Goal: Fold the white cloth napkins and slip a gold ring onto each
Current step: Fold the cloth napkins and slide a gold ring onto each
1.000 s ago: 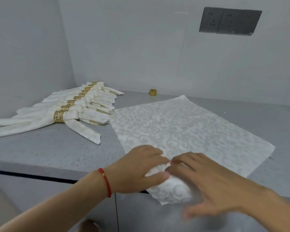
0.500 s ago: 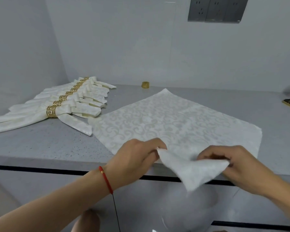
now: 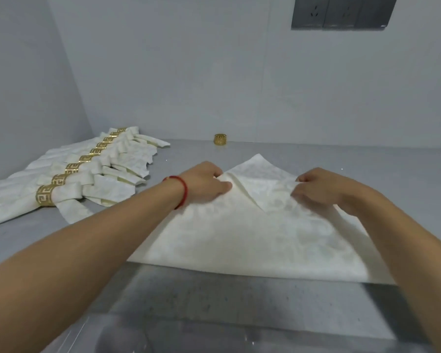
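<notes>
Pinching the folded-over edge of the white napkin (image 3: 252,233) between curled fingers, the left hand (image 3: 204,183) and right hand (image 3: 321,188) hold it against the grey counter (image 3: 214,296).

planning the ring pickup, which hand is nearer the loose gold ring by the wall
Left. The left hand sits just in front of the loose gold ring, slightly to its left; the right hand is farther off to the ring's right.

At left, 7 ringed napkins (image 3: 69,184) lie in a row; 1 open napkin (image 3: 252,233) at centre; 1 loose gold ring (image 3: 220,140) behind; 2 hands.
</notes>
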The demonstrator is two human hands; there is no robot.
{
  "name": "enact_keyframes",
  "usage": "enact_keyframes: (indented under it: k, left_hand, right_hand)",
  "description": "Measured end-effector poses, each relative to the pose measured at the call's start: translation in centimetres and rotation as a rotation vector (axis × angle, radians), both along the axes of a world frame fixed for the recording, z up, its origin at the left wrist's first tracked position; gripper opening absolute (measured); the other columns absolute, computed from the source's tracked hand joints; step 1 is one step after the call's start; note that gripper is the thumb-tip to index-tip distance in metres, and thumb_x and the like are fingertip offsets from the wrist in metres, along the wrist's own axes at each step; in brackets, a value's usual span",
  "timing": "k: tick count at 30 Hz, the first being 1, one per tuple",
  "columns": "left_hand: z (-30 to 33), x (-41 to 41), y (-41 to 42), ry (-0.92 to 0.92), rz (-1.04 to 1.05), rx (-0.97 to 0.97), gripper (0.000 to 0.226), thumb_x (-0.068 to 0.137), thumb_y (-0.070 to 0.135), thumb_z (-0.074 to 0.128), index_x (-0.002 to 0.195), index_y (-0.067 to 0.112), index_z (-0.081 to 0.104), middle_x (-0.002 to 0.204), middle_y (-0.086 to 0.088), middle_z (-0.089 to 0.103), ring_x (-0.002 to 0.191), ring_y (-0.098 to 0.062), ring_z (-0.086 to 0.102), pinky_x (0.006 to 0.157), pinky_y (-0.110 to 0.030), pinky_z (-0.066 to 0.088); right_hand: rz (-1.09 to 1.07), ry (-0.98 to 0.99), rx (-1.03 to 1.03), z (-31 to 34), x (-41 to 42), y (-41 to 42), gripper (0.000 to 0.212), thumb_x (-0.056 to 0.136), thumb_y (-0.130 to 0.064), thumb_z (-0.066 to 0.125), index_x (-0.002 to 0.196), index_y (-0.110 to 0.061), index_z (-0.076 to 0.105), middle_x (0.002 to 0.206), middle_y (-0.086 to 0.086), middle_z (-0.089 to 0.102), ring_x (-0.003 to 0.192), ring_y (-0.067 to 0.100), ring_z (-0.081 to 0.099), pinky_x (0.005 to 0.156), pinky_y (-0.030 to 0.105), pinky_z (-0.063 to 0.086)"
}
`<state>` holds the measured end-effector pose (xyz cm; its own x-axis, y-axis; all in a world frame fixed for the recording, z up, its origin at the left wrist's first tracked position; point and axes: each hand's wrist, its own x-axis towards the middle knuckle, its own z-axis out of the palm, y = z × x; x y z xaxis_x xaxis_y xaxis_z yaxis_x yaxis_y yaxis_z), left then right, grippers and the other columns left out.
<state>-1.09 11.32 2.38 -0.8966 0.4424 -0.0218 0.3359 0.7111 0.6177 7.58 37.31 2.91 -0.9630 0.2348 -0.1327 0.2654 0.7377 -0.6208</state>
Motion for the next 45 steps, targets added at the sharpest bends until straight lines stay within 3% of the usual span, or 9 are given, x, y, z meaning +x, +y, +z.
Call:
enact_keyframes:
  k: [6, 10, 13, 19, 22, 27, 32, 37, 45]
  left_hand:
    - [-2.7, -7.5, 4.7, 0.153, 0.211, -0.146, 0.025, 0.088, 0.027, 0.052, 0.067, 0.017, 0.044, 0.071, -0.003, 0.054, 0.064, -0.021, 0.053, 0.05, -0.027, 0.035]
    - [-4.7, -8.9, 5.8, 0.251, 0.226, -0.176, 0.023, 0.086, 0.034, 0.058, 0.074, 0.017, 0.049, 0.075, -0.003, 0.058, 0.074, -0.024, 0.058, 0.058, -0.031, 0.043]
    - [-5.3, -9.5, 6.0, 0.306, 0.199, -0.202, 0.022, 0.086, 0.039, 0.058, 0.087, 0.017, 0.054, 0.083, -0.001, 0.061, 0.082, -0.024, 0.06, 0.061, -0.031, 0.043]
    - [-5.8, -9.6, 6.1, 0.398, 0.154, -0.259, 0.03, 0.091, 0.047, 0.052, 0.109, 0.023, 0.053, 0.095, 0.002, 0.061, 0.091, -0.023, 0.056, 0.071, -0.035, 0.047]
    - [-6.1, -9.6, 6.3, 0.466, 0.168, -0.288, 0.033, 0.092, 0.05, 0.047, 0.109, 0.022, 0.052, 0.093, 0.002, 0.061, 0.09, -0.023, 0.056, 0.07, -0.035, 0.047]
    - [-6.1, -9.9, 6.7, 0.461, 0.214, -0.294, 0.034, 0.092, 0.053, 0.047, 0.102, 0.02, 0.052, 0.092, 0.0, 0.062, 0.084, -0.024, 0.057, 0.069, -0.034, 0.046]
    - [-5.9, -9.5, 7.3, 0.417, 0.27, -0.327, 0.039, 0.092, 0.052, 0.046, 0.109, 0.018, 0.051, 0.101, -0.003, 0.059, 0.094, -0.027, 0.055, 0.073, -0.036, 0.043]
    - [-6.5, -8.4, 8.1, 0.716, 0.12, -0.356, 0.04, 0.098, 0.043, 0.037, 0.131, 0.024, 0.051, 0.13, -0.005, 0.053, 0.12, -0.026, 0.044, 0.095, -0.047, 0.035]
    - [-8.1, -7.7, 9.2, 0.387, -0.135, -0.302, 0.047, 0.102, 0.038, 0.022, 0.148, 0.038, 0.032, 0.155, 0.009, 0.032, 0.145, -0.014, 0.022, 0.114, -0.067, 0.007]
  right_hand:
    - [-0.259, -0.018, 0.242, -2.0, -7.2, 0.1, 0.039, 0.091, -0.048, 0.049, 0.097, -0.011, 0.061, 0.092, 0.003, 0.063, 0.083, 0.027, 0.062, 0.076, 0.035, 0.046]
    - [-0.342, 0.04, 0.775, -2.9, -7.8, -1.4, 0.043, 0.095, -0.05, 0.047, 0.121, -0.016, 0.053, 0.109, 0.005, 0.058, 0.108, 0.031, 0.053, 0.092, 0.045, 0.04]
    - [-0.249, 0.25, 0.968, -4.2, -7.6, -2.9, 0.054, 0.095, -0.056, 0.052, 0.125, -0.012, 0.044, 0.117, 0.008, 0.052, 0.107, 0.03, 0.048, 0.081, 0.043, 0.036]
    - [0.053, 0.191, 0.771, -3.8, -11.0, -0.5, 0.034, 0.101, -0.047, 0.049, 0.126, -0.026, 0.058, 0.122, 0.003, 0.061, 0.122, 0.029, 0.047, 0.097, 0.047, 0.034]
    - [-0.094, 0.212, 0.635, -4.2, -12.7, 0.7, 0.033, 0.102, -0.045, 0.046, 0.111, -0.019, 0.064, 0.107, 0.006, 0.067, 0.118, 0.031, 0.05, 0.095, 0.046, 0.033]
    - [-0.255, 0.344, 0.656, -4.7, -12.6, 0.4, 0.038, 0.101, -0.035, 0.049, 0.131, -0.011, 0.049, 0.126, 0.013, 0.055, 0.118, 0.034, 0.048, 0.093, 0.047, 0.038]
    - [0.135, 0.196, 0.662, -5.1, -11.1, -0.7, 0.042, 0.104, -0.047, 0.037, 0.135, -0.024, 0.053, 0.136, 0.002, 0.053, 0.129, 0.028, 0.046, 0.101, 0.048, 0.034]
    - [0.219, 0.103, 0.594, -6.4, -11.0, 0.1, 0.046, 0.105, -0.055, 0.024, 0.13, -0.028, 0.051, 0.128, -0.007, 0.053, 0.13, 0.023, 0.045, 0.104, 0.05, 0.034]
    - [0.23, 0.103, 0.594, -5.8, -12.0, 0.7, 0.045, 0.106, -0.053, 0.025, 0.131, -0.027, 0.051, 0.135, -0.007, 0.055, 0.132, 0.023, 0.048, 0.104, 0.051, 0.035]
